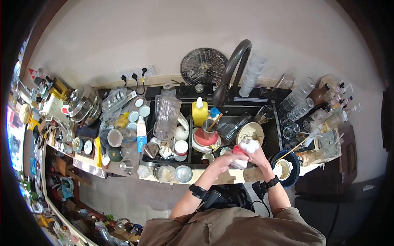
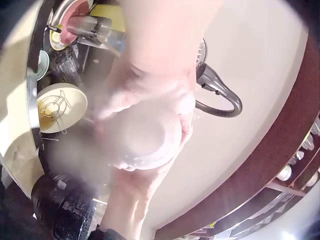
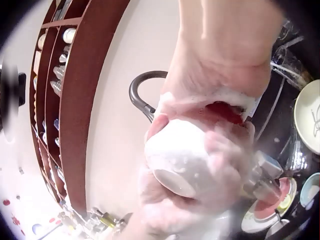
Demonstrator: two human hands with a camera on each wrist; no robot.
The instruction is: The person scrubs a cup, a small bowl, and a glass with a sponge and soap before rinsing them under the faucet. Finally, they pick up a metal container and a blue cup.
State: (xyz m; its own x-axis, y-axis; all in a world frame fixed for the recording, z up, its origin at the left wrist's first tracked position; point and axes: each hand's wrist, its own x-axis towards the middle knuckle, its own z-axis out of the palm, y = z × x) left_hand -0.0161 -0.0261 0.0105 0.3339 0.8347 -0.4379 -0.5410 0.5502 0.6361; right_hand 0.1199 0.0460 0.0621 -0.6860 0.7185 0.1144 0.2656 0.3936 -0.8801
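Observation:
Over the front of the sink, both hands hold a small white bowl, its foot ring facing outward in the right wrist view. My left hand grips it from the left, with fingers round its side. From the right, my right hand curls round it, and white foam covers its fingers. A red, soft-looking scrubber shows between the hands and the bowl; I cannot tell which hand holds it. Just beyond the hands, a cream bowl with a wire rack inside sits in the sink.
The black sink holds stacked dishes with a pink bowl and a yellow bottle. A dark faucet arches behind. Several glasses stand at the right, near a dark blue bucket. Jars line the front ledge.

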